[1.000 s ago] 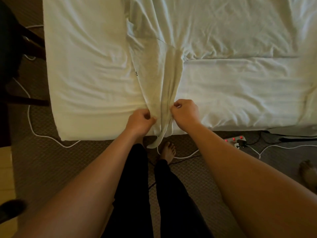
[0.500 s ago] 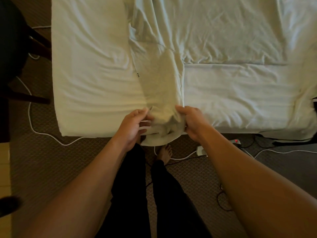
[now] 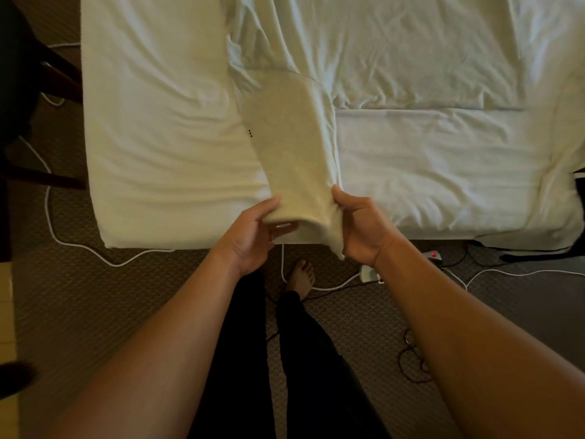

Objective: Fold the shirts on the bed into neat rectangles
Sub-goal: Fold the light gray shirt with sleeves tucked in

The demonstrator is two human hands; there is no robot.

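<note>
The left hand (image 3: 253, 231) and the right hand (image 3: 357, 229) both grip the shirt (image 3: 291, 153). They hold its folded end up at the near edge of the bed (image 3: 158, 137)

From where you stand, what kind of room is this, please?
Most likely a bedroom, perhaps a hotel room. A bed with white sheets fills the view, a carpet covers the floor, and a power strip with cables lies beside the bed. Both hands hold a beige shirt.
</note>
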